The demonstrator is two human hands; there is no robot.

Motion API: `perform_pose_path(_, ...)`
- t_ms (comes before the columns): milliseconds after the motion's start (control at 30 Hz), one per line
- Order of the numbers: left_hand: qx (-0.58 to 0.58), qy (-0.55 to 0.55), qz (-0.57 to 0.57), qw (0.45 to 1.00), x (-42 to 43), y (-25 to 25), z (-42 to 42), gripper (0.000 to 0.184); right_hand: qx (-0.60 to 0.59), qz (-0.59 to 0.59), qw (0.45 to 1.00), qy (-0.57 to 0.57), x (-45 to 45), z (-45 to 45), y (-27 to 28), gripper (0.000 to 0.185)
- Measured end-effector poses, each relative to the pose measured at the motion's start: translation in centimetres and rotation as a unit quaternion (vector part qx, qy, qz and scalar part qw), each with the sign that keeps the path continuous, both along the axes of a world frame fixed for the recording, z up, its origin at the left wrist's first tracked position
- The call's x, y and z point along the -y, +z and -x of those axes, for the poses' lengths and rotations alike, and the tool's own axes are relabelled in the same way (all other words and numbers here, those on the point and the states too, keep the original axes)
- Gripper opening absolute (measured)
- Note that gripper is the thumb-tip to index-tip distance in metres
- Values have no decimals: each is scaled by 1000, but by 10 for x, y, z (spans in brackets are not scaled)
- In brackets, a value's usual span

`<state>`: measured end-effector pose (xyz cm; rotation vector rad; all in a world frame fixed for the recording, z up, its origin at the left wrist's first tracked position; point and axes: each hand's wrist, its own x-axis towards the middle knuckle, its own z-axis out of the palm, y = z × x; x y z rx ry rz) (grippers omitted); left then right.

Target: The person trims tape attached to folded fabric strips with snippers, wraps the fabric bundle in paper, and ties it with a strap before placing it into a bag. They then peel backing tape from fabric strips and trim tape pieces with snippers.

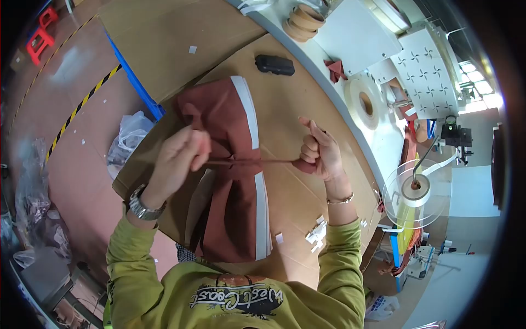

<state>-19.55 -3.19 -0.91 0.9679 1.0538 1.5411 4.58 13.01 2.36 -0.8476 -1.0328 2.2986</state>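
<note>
A bundle of reddish-brown fabric [230, 225] with white edge strips lies on brown cardboard in front of me, pinched in at its middle. A thin reddish-brown fabric strip [274, 161] crosses that narrow waist and is stretched taut between my hands. My left hand [178, 153], slightly blurred, is closed on the strip's end at the bundle's left side. To the right of the bundle, my right hand [319, 149] is closed round the other end, with a bit of the cloth showing below the fist.
A black case-like object [274, 65] lies beyond the bundle, and small white labels [316, 234] are scattered near my right forearm. Along the right stands a white machine table [329, 82] with a tape roll [364, 104]. A plastic bag [130, 137] is at the left.
</note>
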Motion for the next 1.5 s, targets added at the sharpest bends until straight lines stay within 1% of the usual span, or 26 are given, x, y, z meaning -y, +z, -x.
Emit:
perform_pose_path(33,-1,-3,8,1000,-5,1,-9,25,8,-14,1000,9,3,6,0,26)
perform_pose_path(100,-236,-23,23,971,-18,4,-25,24,18,-50,998,26,6,24,5,26)
perform_pose_path(133,-240,-26,23,970,-21,5,-27,24,72,-90,993,40,10,34,18,25)
perform_pose_path(200,-362,-47,17,931,-27,7,-31,22,123,-130,983,52,15,56,41,25)
perform_pose_path(233,-421,-58,14,905,-29,8,-31,22,173,-336,920,102,15,66,48,23)
perform_pose_path(267,-480,-71,12,874,-30,8,-31,22,214,-523,812,144,19,75,54,20)
perform_pose_path(333,-473,-74,16,878,-29,7,-30,22,261,-760,551,225,36,104,77,19)
perform_pose_path(367,-459,-71,18,885,-27,6,-29,21,186,-851,463,163,45,124,74,23)
perform_pose_path(433,-431,-64,21,900,-24,4,-28,21,333,-754,430,369,70,153,99,28)
perform_pose_path(500,-395,-57,21,916,-22,0,-30,21,36,-723,661,195,77,166,94,37)
perform_pose_path(533,-375,-53,20,925,-21,-2,-31,21,40,-724,662,190,73,163,95,37)
perform_pose_path(600,-330,-40,19,943,-21,-7,-31,21,3,-576,795,190,53,158,102,33)
perform_pose_path(667,-347,-54,43,935,-19,-10,-29,22,37,-713,694,86,19,152,63,27)
perform_pose_path(700,-367,-70,65,925,-19,-11,-25,24,99,-642,735,195,14,138,57,27)
perform_pose_path(767,-403,-99,108,903,-22,-12,-20,28,119,-544,764,325,15,108,43,33)
perform_pose_path(800,-401,-97,108,905,-24,-13,-19,28,76,-593,756,267,17,97,23,35)
perform_pose_path(867,-330,-98,81,935,-25,-15,-17,28,31,-635,743,210,23,77,11,37)
perform_pose_path(933,-260,-101,53,959,-26,-16,-16,27,179,-679,690,176,31,57,20,31)
perform_pose_path(1000,-227,-110,80,964,-26,-9,-12,25,284,-725,596,195,40,37,21,24)
perform_pose_path(1033,-192,-118,106,969,-26,-3,-10,23,286,-724,597,195,45,28,22,24)
perform_pose_path(1100,-122,-132,155,971,-26,5,-7,19,245,-731,568,289,57,15,25,18)
perform_pose_path(1167,-116,-131,131,976,-25,4,-8,16,154,-723,596,315,76,10,25,6)
perform_pose_path(1267,-93,-112,56,988,-19,2,-10,8,157,-687,611,361,102,5,24,9)
perform_pose_path(1300,-93,-112,58,988,-16,1,-12,8,156,-685,613,361,104,8,21,9)
perform_pose_path(1433,-275,0,-53,960,-12,-5,-21,13,224,-729,575,296,103,23,7,12)
perform_pose_path(1500,-304,41,-95,947,-13,-13,-25,14,238,-764,571,185,88,30,19,17)
